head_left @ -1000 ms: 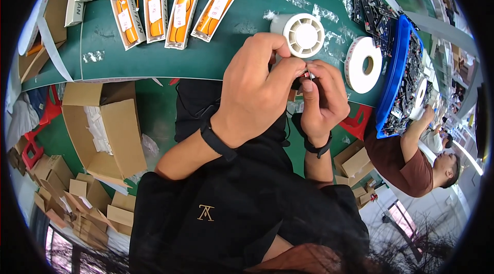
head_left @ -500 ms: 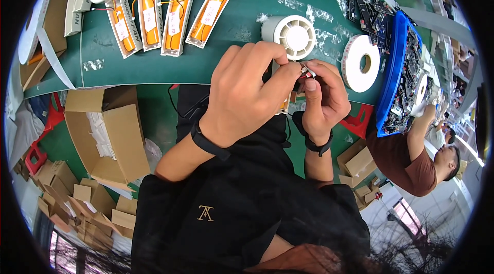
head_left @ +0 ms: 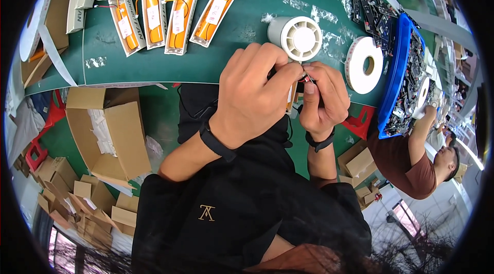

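Your left hand (head_left: pixel 257 96) and right hand (head_left: pixel 320 96) meet just in front of your chest, at the near edge of the green worktop (head_left: pixel 247 42). Both are closed together around a small assembly (head_left: pixel 293 96): an orange piece with thin red wires shows between your fingers, but most of it is hidden by your left hand, so you cannot tell exactly how it is seated. Your right fingertips pinch the wire end near the top of it.

Judging from how things lie, the work is part way through. Four white trays with orange cells (head_left: pixel 170 14) already lie side by side on the far left of the worktop, each wired and labelled, each beside a round white fan-like housing. One more round white housing (head_left: pixel 298 37) stands just beyond your hands, with no tray next to it, so the piece you hold looks like the one still to be finished.

A roll of white tape (head_left: pixel 364 64) lies to the right, and a blue bin of circuit boards (head_left: pixel 399 68) further right. An open cardboard box (head_left: pixel 110 132) sits on the floor to your left.
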The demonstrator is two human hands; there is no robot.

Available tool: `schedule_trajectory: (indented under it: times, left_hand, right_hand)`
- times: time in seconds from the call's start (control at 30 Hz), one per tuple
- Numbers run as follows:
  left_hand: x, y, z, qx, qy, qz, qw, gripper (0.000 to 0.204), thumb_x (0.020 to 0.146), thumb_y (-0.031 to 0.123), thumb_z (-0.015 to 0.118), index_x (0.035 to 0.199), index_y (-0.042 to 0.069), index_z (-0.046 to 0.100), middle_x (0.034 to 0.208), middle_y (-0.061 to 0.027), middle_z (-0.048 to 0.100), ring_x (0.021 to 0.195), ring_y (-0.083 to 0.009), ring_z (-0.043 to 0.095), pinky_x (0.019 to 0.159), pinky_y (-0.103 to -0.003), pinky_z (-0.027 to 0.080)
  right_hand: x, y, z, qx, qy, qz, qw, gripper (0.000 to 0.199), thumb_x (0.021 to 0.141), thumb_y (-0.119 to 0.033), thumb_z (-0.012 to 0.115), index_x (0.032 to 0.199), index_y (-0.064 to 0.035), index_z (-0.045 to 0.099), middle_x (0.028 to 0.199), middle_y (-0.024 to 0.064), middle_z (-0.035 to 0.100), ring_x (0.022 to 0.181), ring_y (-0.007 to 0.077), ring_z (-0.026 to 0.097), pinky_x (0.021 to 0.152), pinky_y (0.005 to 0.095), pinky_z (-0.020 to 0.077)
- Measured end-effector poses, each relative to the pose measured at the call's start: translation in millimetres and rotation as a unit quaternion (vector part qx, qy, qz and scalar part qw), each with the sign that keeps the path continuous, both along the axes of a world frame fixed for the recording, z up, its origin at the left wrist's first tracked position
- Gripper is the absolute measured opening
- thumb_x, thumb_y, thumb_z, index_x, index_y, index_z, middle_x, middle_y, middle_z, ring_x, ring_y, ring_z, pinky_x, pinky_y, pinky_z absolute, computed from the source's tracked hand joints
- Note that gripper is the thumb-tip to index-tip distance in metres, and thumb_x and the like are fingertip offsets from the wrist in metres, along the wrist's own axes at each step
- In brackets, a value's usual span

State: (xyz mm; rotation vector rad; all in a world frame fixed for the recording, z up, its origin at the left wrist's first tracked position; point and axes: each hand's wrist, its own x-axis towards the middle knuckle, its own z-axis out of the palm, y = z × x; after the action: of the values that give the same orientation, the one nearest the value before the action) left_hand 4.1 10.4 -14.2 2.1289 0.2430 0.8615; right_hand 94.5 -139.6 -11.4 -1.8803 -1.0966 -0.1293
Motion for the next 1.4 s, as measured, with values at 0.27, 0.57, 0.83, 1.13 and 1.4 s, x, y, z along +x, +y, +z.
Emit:
schedule_trajectory:
  times: [0.27, 0.57, 0.83, 1.13, 1.4]
  left_hand:
    - [0, 2, 9, -0.002, 0.037, -0.012, 0.999, 0.015, 0.080, 0.002, 0.082, 0.094, 0.006, 0.076, 0.089, -0.0044, 0.058, 0.074, -0.0235, 0.057, 0.066, -0.037, 0.043]
    - [-1, 0, 8, -0.024, 0.033, -0.009, 0.999, 0.011, 0.085, 0.003, 0.081, 0.094, 0.006, 0.076, 0.092, -0.0048, 0.059, 0.076, -0.0261, 0.058, 0.068, -0.038, 0.045]
    - [-9, -1, 5, -0.151, 0.050, -0.037, 0.987, 0.013, 0.087, -0.001, 0.079, 0.100, 0.003, 0.077, 0.094, -0.0076, 0.061, 0.079, -0.0229, 0.064, 0.069, -0.035, 0.052]
    - [-5, -6, -5, -0.144, 0.009, -0.067, 0.987, 0.018, 0.087, -0.006, 0.079, 0.103, 0.002, 0.077, 0.095, -0.0072, 0.062, 0.075, -0.0162, 0.063, 0.068, -0.029, 0.051]
    - [-3, -8, 1, -0.169, 0.028, -0.078, 0.982, 0.018, 0.087, -0.006, 0.080, 0.102, 0.002, 0.077, 0.094, -0.0060, 0.063, 0.074, -0.0135, 0.061, 0.067, -0.027, 0.049]
  right_hand:
    - [3, -3, 2, -0.009, -0.026, 0.017, 0.999, 0.016, 0.096, 0.002, 0.068, 0.109, 0.0100, 0.074, 0.102, 0.0236, 0.075, 0.090, 0.0309, 0.074, 0.081, 0.0358, 0.0589]
    - [1, -5, 2, -0.010, 0.008, 0.018, 1.000, 0.017, 0.096, 0.002, 0.068, 0.109, 0.0101, 0.074, 0.104, 0.0240, 0.074, 0.091, 0.0310, 0.073, 0.082, 0.0355, 0.0582]
    - [4, -9, 11, 0.020, 0.176, 0.060, 0.982, 0.027, 0.090, 0.008, 0.067, 0.116, 0.0080, 0.075, 0.111, 0.0202, 0.072, 0.091, 0.0242, 0.072, 0.080, 0.0312, 0.0575]
    - [12, -32, 23, 0.109, 0.404, 0.068, 0.906, 0.048, 0.090, 0.011, 0.069, 0.138, 0.0081, 0.064, 0.128, 0.0178, 0.067, 0.102, 0.0206, 0.069, 0.087, 0.0303, 0.0570]
    - [26, -73, 25, 0.071, 0.631, 0.088, 0.767, 0.053, 0.091, 0.008, 0.076, 0.141, 0.0044, 0.060, 0.129, 0.0148, 0.070, 0.105, 0.0148, 0.070, 0.082, 0.0319, 0.0602]
